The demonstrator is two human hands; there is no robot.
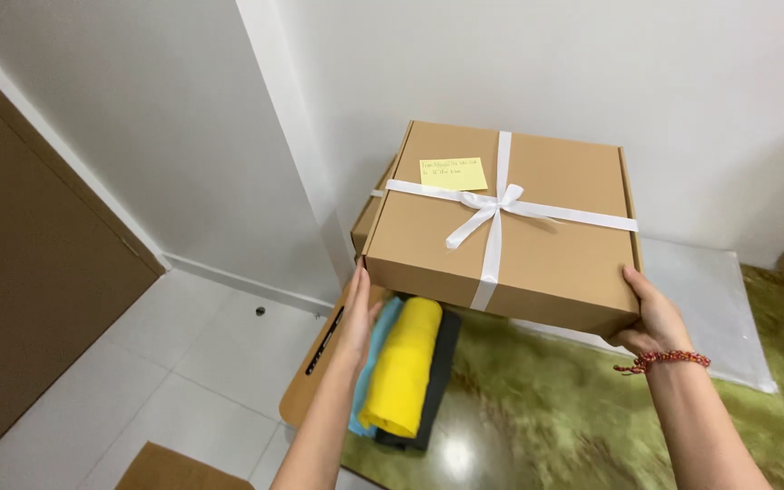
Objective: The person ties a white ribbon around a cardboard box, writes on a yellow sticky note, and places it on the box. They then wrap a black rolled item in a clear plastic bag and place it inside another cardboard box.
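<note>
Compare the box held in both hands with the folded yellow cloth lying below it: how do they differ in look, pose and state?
The cardboard box is brown, stiff and flat-sided; the yellow cloth is bright, soft and folded long. The box is held up between the left hand and right hand; the cloth lies on a pile of folded cloths, untouched. The box is tied with a white ribbon and bears a yellow note; the cloth is plain. Both are tidily kept.

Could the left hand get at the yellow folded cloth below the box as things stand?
Probably not yet: the left hand is pressed to the ribboned cardboard box that both hands carry. The yellow folded cloth lies uncovered just beside it.
</note>
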